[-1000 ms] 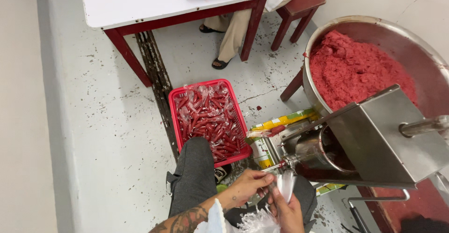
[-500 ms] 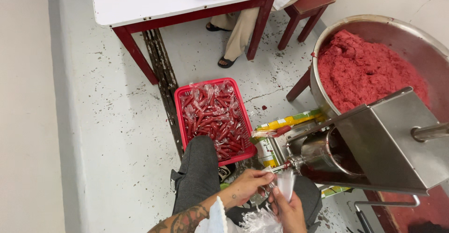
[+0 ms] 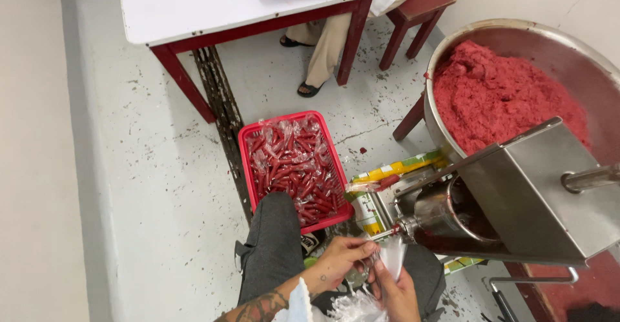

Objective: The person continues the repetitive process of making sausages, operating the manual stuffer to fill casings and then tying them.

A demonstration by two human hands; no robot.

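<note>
My left hand (image 3: 342, 257) and my right hand (image 3: 394, 290) meet over my lap at the bottom of the view, both pinching a small clear plastic bag (image 3: 391, 256). The bag's mouth sits just below the metal nozzle (image 3: 395, 229) of a steel filling machine (image 3: 516, 199). A loose bunch of clear bags (image 3: 352, 308) lies on my lap under the hands. To the left of my knee, on the floor, stands a red crate (image 3: 248, 167) full of filled red tubes in clear wrap.
A big steel bowl (image 3: 452, 44) heaped with red minced meat (image 3: 504, 96) stands at right behind the machine. A white table with red legs (image 3: 194, 12) is at the top, with a metal tray on it, a seated person's legs (image 3: 323, 51) and a red stool (image 3: 420, 5) behind.
The view has shifted slightly; my hands stay at the nozzle with the bag, fingers working at its mouth. Nothing else has moved.
</note>
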